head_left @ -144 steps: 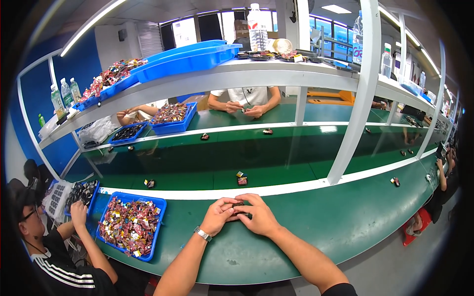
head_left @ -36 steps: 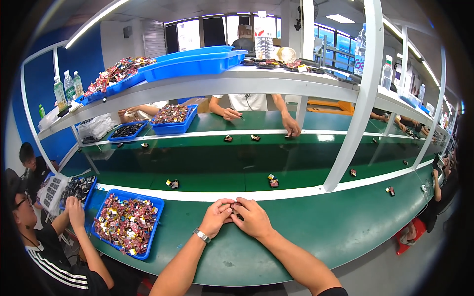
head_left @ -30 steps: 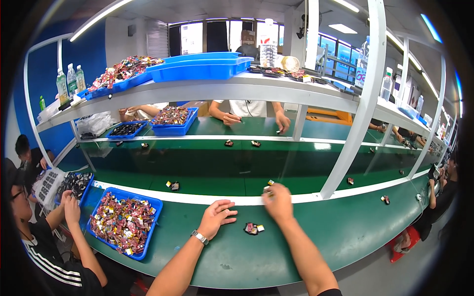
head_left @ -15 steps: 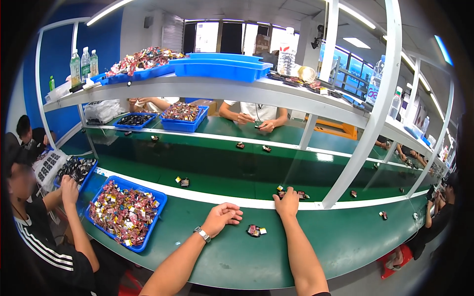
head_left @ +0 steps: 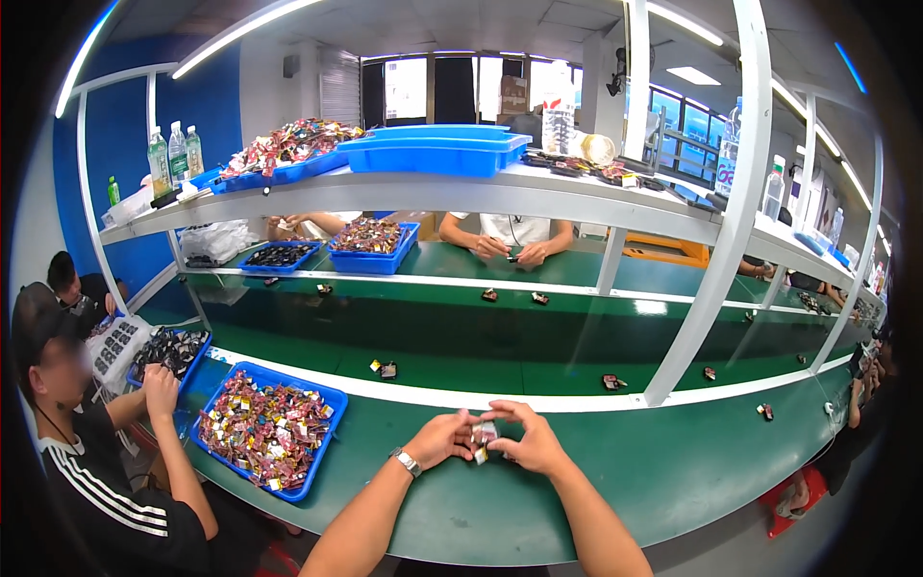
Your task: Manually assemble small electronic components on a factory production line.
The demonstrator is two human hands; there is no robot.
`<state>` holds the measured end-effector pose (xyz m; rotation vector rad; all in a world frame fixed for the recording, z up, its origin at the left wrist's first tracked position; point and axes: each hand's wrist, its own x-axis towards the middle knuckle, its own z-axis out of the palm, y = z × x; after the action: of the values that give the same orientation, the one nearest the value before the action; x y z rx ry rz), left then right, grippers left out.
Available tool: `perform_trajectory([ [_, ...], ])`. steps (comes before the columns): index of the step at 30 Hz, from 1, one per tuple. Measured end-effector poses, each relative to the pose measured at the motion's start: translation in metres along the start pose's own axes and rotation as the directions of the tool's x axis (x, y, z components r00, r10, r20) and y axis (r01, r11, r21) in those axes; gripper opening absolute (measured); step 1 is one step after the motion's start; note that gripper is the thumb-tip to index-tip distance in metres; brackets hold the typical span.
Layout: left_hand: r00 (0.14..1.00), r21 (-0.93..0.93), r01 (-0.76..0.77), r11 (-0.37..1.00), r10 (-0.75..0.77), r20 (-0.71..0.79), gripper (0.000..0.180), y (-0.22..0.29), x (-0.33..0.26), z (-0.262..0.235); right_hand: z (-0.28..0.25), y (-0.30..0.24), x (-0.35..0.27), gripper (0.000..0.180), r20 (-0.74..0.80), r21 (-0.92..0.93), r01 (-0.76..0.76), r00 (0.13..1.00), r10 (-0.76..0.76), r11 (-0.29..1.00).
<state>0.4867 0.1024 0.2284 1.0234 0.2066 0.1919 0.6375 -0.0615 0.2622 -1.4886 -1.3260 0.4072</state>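
Above the green bench top, my left hand (head_left: 439, 439) and my right hand (head_left: 535, 444) are brought together around small dark electronic parts (head_left: 485, 438) with reddish pieces and white-and-yellow tabs. Both hands have curled fingers and touch the cluster from either side. How many parts are between them, and the exact finger contact, is partly hidden. To the left of my left hand stands a blue tray (head_left: 338, 398) heaped with similar red, white and yellow pieces.
A conveyor belt (head_left: 461, 346) carries scattered parts behind a white rail (head_left: 519, 395). A slanting white post (head_left: 707, 288) rises at right, supporting a shelf with blue trays (head_left: 433, 154) and bottles. A co-worker (head_left: 106, 481) sits close on the left, beside a tray of black parts (head_left: 171, 354).
My right hand has come back from the belt's edge toward my left hand. The part lying on the bench and those by my right hand are now gathered between both hands. The view has shifted slightly.
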Motion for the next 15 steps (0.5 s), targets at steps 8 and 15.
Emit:
perform_trajectory([
  [8, 0.999, 0.184, 0.008, 0.983, -0.015, 0.034, 0.039, -0.003, 0.002, 0.004, -0.001, 0.0, -0.002, 0.051, 0.074, -0.211, 0.199, 0.979, -0.188, 0.957],
  [15, 0.995, 0.183, -0.082, 0.98, 0.09, -0.036, 0.037, -0.003, 0.0, 0.017, -0.004, 0.001, -0.002, 0.026, 0.081, -0.451, 0.3, 0.952, -0.296, 0.841],
])
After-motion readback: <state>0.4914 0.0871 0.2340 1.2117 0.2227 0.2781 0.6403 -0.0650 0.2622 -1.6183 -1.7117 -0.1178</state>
